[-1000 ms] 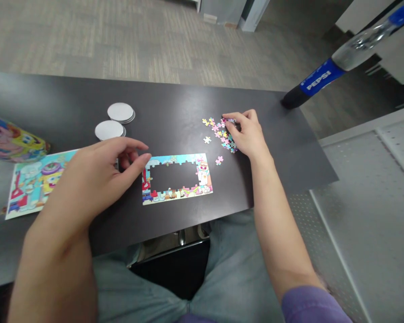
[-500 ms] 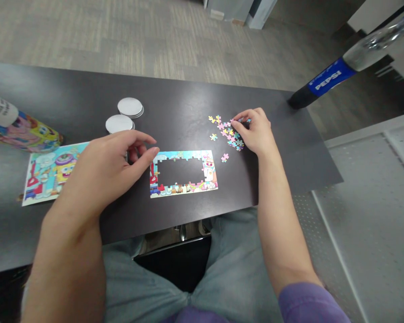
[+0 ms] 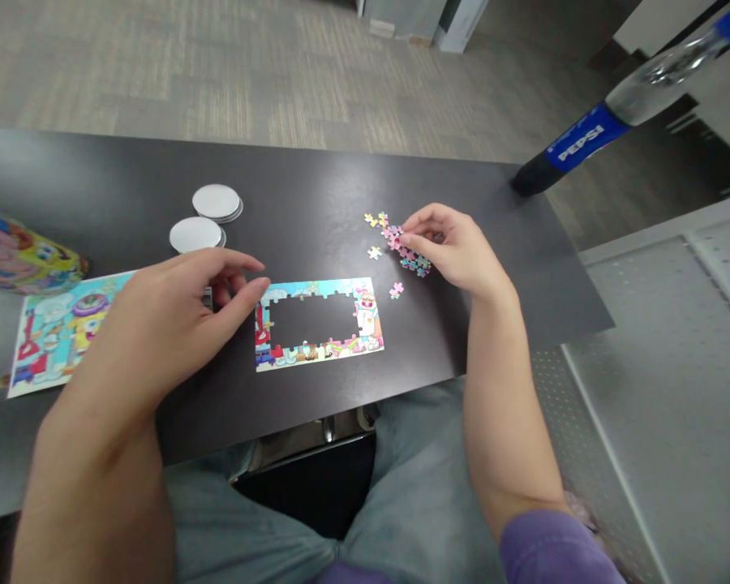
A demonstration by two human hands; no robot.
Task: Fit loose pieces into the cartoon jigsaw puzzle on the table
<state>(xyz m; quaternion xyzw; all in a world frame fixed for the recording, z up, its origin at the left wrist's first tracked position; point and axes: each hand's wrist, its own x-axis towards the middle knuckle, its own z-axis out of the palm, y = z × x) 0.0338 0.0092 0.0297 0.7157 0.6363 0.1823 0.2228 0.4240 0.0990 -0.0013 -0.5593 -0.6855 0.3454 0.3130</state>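
Head view shows your left hand [image 3: 186,312] loosely open, its thumb beside the corner of the flat, multicoloured, cardboard-like puzzle border [image 3: 370,320]; whether it touches, I cannot tell. Your right hand [image 3: 465,255] has thumb and forefinger almost pinched over the heap of small pastel interlocking pieces [image 3: 414,264]; I cannot tell if one is gripped. This heap lies to the right of the border, probably so that your right fingers reach it easily.
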